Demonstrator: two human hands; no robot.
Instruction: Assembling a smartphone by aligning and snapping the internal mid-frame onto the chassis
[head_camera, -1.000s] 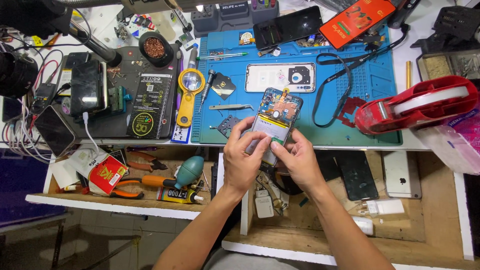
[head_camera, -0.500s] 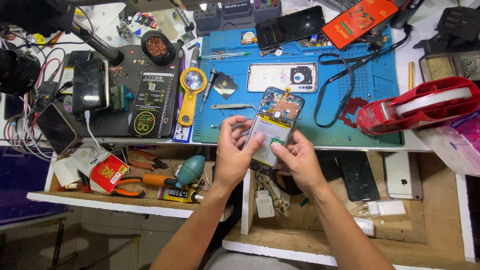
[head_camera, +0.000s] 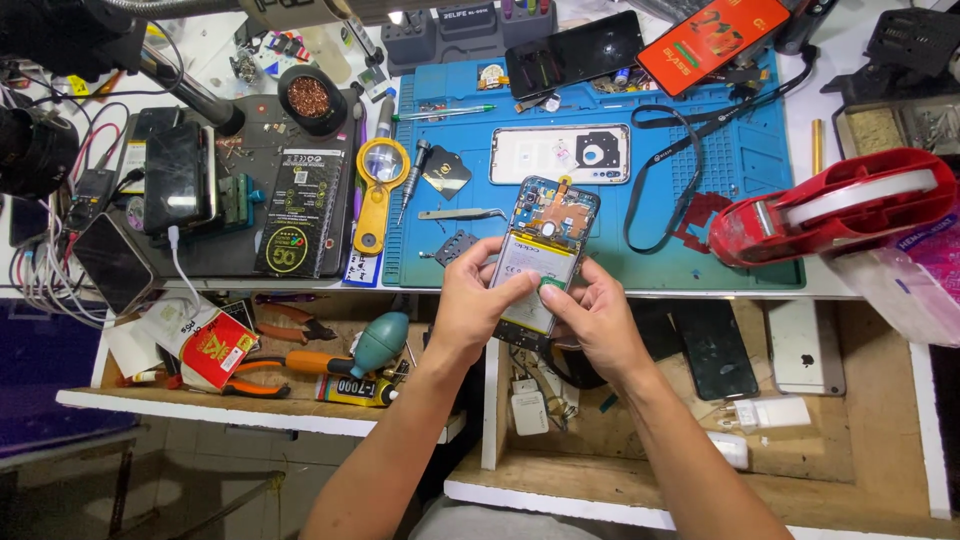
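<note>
White workbench (head_camera: 820, 292) spans the upper half of the view, evenly lit from above. A blue work mat (head_camera: 740, 190) covers its centre; a dark mat (head_camera: 250, 200) lies at 9 o'clock. 2 open wooden drawers sit below the bench edge: 1 at 7 o'clock (head_camera: 260, 410), 1 at 4 o'clock (head_camera: 860, 450). Dim floor (head_camera: 150, 490) shows at 8 o'clock.

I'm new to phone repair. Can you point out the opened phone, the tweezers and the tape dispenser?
opened phone (head_camera: 540, 265), head view, on its battery.
tweezers (head_camera: 462, 213), head view, mid-shaft.
red tape dispenser (head_camera: 800, 225), head view, on its red body.
</note>
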